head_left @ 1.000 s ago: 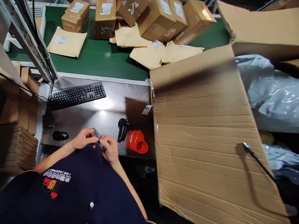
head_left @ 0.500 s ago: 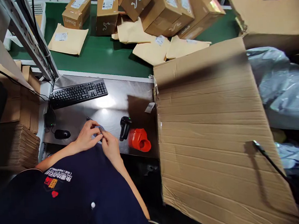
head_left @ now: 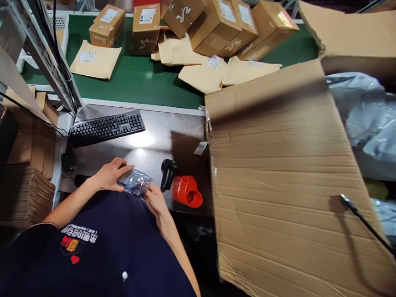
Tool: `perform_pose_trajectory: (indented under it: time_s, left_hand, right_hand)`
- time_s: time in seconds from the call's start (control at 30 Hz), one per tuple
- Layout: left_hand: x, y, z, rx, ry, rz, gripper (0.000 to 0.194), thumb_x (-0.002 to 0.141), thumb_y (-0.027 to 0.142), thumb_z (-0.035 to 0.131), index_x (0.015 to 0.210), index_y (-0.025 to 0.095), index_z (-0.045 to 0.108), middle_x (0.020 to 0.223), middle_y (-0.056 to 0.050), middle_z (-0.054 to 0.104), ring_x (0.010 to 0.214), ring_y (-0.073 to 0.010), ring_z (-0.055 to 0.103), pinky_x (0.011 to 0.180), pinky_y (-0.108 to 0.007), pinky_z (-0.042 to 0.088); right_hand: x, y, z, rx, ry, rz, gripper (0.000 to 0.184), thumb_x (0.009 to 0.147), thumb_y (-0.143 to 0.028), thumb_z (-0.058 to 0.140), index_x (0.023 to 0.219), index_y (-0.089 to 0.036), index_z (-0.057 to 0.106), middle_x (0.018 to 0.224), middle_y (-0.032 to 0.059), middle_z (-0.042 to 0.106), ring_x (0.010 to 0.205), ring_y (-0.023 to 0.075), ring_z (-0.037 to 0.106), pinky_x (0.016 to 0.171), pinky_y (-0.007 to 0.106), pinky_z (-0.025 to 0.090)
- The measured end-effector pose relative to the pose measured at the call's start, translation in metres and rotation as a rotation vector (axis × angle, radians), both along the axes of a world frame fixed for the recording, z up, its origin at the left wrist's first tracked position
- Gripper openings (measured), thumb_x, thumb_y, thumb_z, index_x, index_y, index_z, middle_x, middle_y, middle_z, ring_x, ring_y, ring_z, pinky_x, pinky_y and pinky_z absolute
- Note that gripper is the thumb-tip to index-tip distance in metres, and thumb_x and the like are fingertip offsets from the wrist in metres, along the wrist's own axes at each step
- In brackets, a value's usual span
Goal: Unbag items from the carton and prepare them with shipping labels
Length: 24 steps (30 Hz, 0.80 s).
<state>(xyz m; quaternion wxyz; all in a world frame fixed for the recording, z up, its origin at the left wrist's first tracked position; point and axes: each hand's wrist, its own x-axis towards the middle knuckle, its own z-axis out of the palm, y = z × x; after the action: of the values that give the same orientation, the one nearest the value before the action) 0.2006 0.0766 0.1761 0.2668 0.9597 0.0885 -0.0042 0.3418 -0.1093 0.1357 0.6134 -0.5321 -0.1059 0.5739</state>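
My left hand (head_left: 109, 174) and my right hand (head_left: 154, 199) both grip a small clear plastic bag (head_left: 137, 182) with something bluish inside, held flat over the near edge of the steel desk (head_left: 156, 140). The left hand pinches its left edge, the right its lower right corner. A black handheld scanner (head_left: 167, 173) stands just right of the bag, with an orange tape dispenser (head_left: 187, 192) beside it.
A black keyboard (head_left: 106, 128) and mouse (head_left: 80, 179) lie on the desk. A big cardboard sheet (head_left: 282, 174) leans on the right. Behind the desk, a green conveyor (head_left: 134, 75) carries several boxes (head_left: 215, 23) and padded envelopes (head_left: 93, 60). Flat cartons (head_left: 30, 193) are stacked at left.
The bag, bunched between my fingers a second ago, is now spread out flat. My hands have moved apart, the left holding one edge and the right drawn toward my body.
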Motion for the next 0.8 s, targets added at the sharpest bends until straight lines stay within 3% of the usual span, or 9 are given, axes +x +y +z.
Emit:
perform_pose_trajectory:
  time_s: [0.13, 0.3, 0.47, 0.57, 0.67, 0.8]
  left_hand:
    - [0.006, -0.002, 0.015, 0.125, -0.008, -0.068, 0.073, 0.077, 0.041, 0.078, 0.141, 0.017, 0.054, 0.125, -0.017, 0.058, 0.116, -0.0334, 0.054, 0.098, -0.046, 0.052]
    - [0.016, -0.017, 0.032, 0.217, 0.045, -0.148, 0.068, 0.083, 0.037, 0.074, 0.144, 0.018, 0.051, 0.128, -0.018, 0.059, 0.117, -0.0341, 0.054, 0.096, -0.045, 0.051]
    - [0.016, -0.024, 0.03, 0.22, 0.122, 0.02, 0.079, 0.077, 0.033, 0.081, 0.147, 0.021, 0.047, 0.138, -0.019, 0.054, 0.124, -0.0372, 0.051, 0.099, -0.048, 0.05]
    - [0.013, -0.022, 0.027, 0.207, 0.134, 0.128, 0.092, 0.077, 0.039, 0.082, 0.156, 0.021, 0.037, 0.143, -0.021, 0.051, 0.125, -0.0393, 0.051, 0.1, -0.052, 0.049]
    - [0.011, -0.021, 0.028, 0.222, 0.137, 0.095, 0.1, 0.077, 0.041, 0.083, 0.159, 0.023, 0.03, 0.149, -0.021, 0.048, 0.128, -0.0399, 0.05, 0.103, -0.052, 0.047]
    - [0.011, -0.025, 0.03, 0.246, 0.151, 0.038, 0.097, 0.078, 0.037, 0.083, 0.159, 0.023, 0.03, 0.15, -0.02, 0.048, 0.129, -0.0397, 0.05, 0.105, -0.051, 0.046]
  right_hand:
    - [0.002, 0.001, -0.003, -0.008, -0.05, 0.015, 0.032, 0.058, -0.043, 0.092, 0.076, -0.021, 0.079, 0.079, 0.005, 0.078, 0.091, 0.0265, 0.071, 0.088, 0.041, 0.056]
    - [0.007, 0.015, -0.003, -0.023, -0.13, -0.002, 0.035, 0.057, -0.048, 0.091, 0.07, -0.02, 0.075, 0.07, 0.0013, 0.073, 0.077, 0.0217, 0.068, 0.08, 0.038, 0.056]
    - [0.011, 0.022, 0.003, 0.031, -0.167, 0.088, 0.033, 0.061, -0.045, 0.09, 0.075, -0.018, 0.075, 0.072, 0.002, 0.073, 0.071, 0.0186, 0.065, 0.074, 0.036, 0.056]
    - [0.008, 0.024, 0.003, 0.028, -0.126, 0.096, 0.035, 0.061, -0.044, 0.09, 0.08, -0.019, 0.077, 0.077, 0.0041, 0.075, 0.069, 0.0192, 0.066, 0.065, 0.033, 0.056]
    - [0.004, 0.026, 0.004, -0.032, -0.094, 0.107, 0.035, 0.06, -0.046, 0.09, 0.074, -0.017, 0.077, 0.069, 0.0054, 0.073, 0.059, 0.0175, 0.062, 0.05, 0.028, 0.05]
    - [0.001, 0.033, 0.006, -0.043, -0.102, 0.107, 0.035, 0.059, -0.046, 0.089, 0.063, -0.016, 0.071, 0.057, 0.0021, 0.065, 0.051, 0.0136, 0.053, 0.045, 0.025, 0.043]
